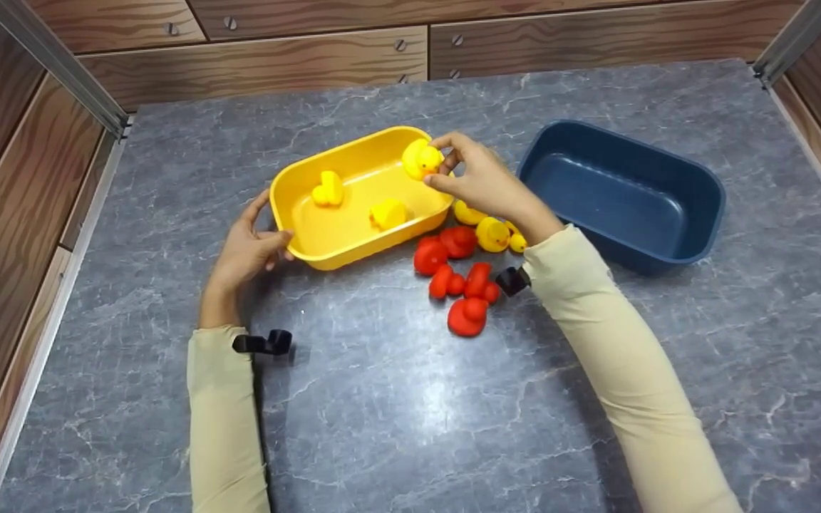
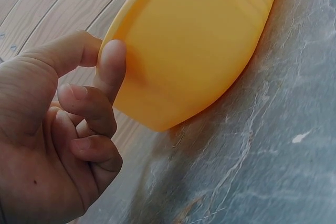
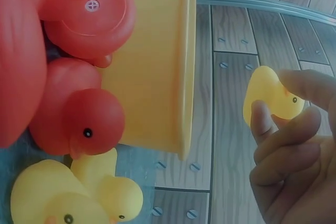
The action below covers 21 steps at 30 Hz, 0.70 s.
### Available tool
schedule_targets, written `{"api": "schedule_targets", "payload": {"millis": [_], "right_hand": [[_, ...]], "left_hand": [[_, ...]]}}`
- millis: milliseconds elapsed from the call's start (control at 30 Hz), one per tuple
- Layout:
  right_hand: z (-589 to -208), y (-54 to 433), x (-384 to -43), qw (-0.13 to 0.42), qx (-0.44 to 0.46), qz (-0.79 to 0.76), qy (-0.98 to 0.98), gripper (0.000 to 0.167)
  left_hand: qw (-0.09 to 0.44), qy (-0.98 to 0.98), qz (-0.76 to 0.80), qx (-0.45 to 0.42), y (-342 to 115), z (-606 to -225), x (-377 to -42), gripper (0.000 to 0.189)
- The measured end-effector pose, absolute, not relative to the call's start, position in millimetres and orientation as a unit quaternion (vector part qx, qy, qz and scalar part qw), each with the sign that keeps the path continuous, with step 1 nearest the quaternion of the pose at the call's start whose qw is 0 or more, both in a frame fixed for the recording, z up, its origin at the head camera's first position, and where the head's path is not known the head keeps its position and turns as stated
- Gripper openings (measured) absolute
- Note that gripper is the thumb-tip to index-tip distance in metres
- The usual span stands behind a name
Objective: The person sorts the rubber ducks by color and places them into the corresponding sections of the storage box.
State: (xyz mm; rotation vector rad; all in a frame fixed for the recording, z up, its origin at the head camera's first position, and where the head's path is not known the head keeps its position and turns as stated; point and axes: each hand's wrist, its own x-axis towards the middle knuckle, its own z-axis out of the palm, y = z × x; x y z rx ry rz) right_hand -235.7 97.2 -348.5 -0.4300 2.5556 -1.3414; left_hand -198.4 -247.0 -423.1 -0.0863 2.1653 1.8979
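Observation:
My right hand (image 1: 478, 174) pinches a yellow rubber duck (image 1: 420, 159) over the right end of the yellow bin (image 1: 353, 246). In the right wrist view, thumb and fingers press the duck (image 3: 262, 95) from both sides. Two more yellow ducks, one on the left (image 1: 328, 190) and one near the front wall (image 1: 388, 213), lie inside that bin. At its left end my left hand (image 1: 246, 246) grips the rim; the left wrist view shows thumb and forefinger of the hand (image 2: 68, 114) pinching the bin's edge (image 2: 152, 93).
Several red rubber ducks (image 1: 467, 317) lie in front of the yellow bin's right corner. Beside them, below my right wrist, sit several yellow ducks (image 1: 492, 234). A dark blue bin (image 1: 610, 199) with a bare floor stands to the right. Wood-patterned walls (image 1: 275, 60) border the grey marbled table (image 1: 382, 413).

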Motion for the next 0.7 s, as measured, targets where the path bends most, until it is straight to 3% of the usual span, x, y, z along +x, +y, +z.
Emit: {"api": "schedule_targets", "payload": {"millis": [700], "right_hand": [[-346,107,-233,0.104,-0.151,-0.453,0.872,0.047]], "left_hand": [[0.126,0.765,0.631,-0.029,-248,-424,-199,0.083]]}}
